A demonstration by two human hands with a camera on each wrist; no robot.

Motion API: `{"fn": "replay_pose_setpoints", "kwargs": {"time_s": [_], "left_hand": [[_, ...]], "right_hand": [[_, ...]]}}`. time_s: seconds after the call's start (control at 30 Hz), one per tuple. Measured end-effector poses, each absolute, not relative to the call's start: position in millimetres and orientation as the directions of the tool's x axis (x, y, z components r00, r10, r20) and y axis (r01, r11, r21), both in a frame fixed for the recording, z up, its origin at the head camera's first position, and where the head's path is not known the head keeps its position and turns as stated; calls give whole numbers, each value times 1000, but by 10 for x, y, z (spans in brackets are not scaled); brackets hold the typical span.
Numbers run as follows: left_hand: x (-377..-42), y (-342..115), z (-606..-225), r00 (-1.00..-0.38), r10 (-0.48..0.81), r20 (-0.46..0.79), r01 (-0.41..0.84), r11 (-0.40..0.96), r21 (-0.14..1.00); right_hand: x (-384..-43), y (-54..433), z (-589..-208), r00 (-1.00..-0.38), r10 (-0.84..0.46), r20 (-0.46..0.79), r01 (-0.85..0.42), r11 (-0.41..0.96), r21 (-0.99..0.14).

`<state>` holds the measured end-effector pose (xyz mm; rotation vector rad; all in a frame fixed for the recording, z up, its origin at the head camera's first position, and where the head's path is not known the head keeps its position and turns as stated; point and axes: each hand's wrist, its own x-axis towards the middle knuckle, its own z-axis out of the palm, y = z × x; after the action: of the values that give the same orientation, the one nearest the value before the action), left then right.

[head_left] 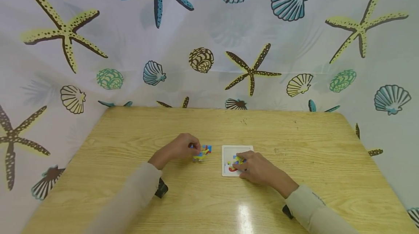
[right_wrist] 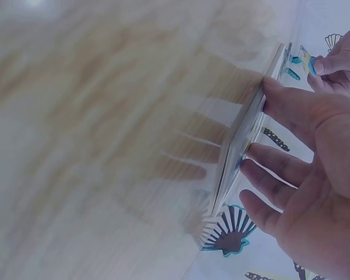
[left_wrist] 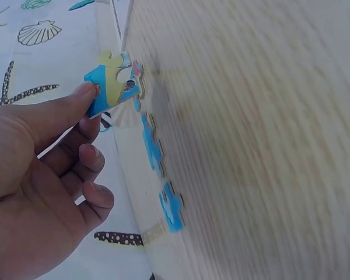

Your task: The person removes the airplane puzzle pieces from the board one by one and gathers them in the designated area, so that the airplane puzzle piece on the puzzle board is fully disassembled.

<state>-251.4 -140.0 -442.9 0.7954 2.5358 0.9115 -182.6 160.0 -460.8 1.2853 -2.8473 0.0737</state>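
Between thumb and index finger, my left hand (head_left: 183,146) pinches a blue and yellow jigsaw piece (left_wrist: 112,84) by its edge, tilted up above the table. Several loose jigsaw pieces (head_left: 207,149), mostly blue with yellow and red, lie under and beside that hand. To the right is a square white puzzle tray (head_left: 228,152) with some coloured pieces (head_left: 232,169) on it. My right hand (head_left: 260,168) reaches over the tray from the right, its extended fingertips touching the pieces and the near edge. Its fingers partly cover those pieces.
The wooden table (head_left: 137,128) extends around both hands. At its back and sides hangs a white cloth (head_left: 183,92) printed with starfish and shells. Dark straps (head_left: 161,188) show at the wrists, below the sleeves.
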Motion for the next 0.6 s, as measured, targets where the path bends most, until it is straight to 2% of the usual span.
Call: {"fn": "replay_pose_setpoints", "kwargs": {"time_s": [0.27,0.6], "left_hand": [[-2558,-1681,-4504,-819,551,-159,341,692,637],[-2574,-1829,-4501,-807,560,-188,323,685,653]], "right_hand": [[-1828,1602,-4605,-665,-746,36,-746,663,-59],[-1830,1619,-4633,-646,-759,78,-763,644,-51]]}}
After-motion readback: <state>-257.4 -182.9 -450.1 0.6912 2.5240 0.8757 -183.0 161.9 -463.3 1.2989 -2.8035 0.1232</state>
